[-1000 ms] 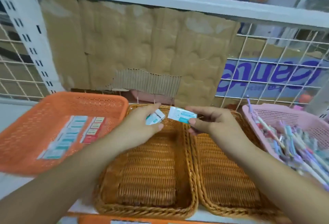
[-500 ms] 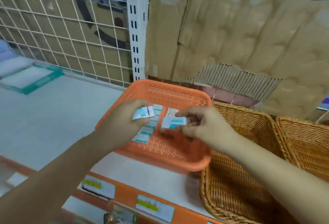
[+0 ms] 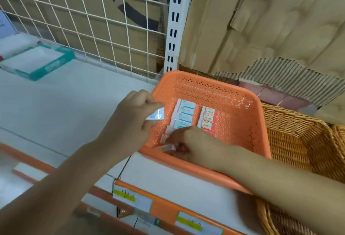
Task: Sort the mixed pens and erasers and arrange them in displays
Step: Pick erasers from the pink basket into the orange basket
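White shop shelving fills the view, with a wire grid (image 3: 93, 19) and creased cardboard (image 3: 270, 19) standing behind the shelf (image 3: 74, 104). Above it, the left hand (image 3: 130, 118) pinches a blue-wrapped eraser (image 3: 156, 116) between thumb and curled fingers, holding it in the air just over the left rim of the orange basket (image 3: 261, 122). The right hand (image 3: 194, 147) is down inside the basket at its near left corner. Its fingers are curled onto a white-ended eraser (image 3: 168, 147) low against the basket floor, though motion blur hides how firmly they grasp it. Just beyond that hand, two rows of erasers lie flat on the perforated floor: a teal-labelled row (image 3: 183, 116) on the left and a red-labelled row (image 3: 208, 119) on the right, side by side with a narrow gap, each running toward the far wall. A wicker basket (image 3: 298, 141) stands right beside the orange one. Well apart to the left sits a teal-edged box (image 3: 37, 62), and yellow-marked price labels (image 3: 130, 197) line the shelf's orange front edge
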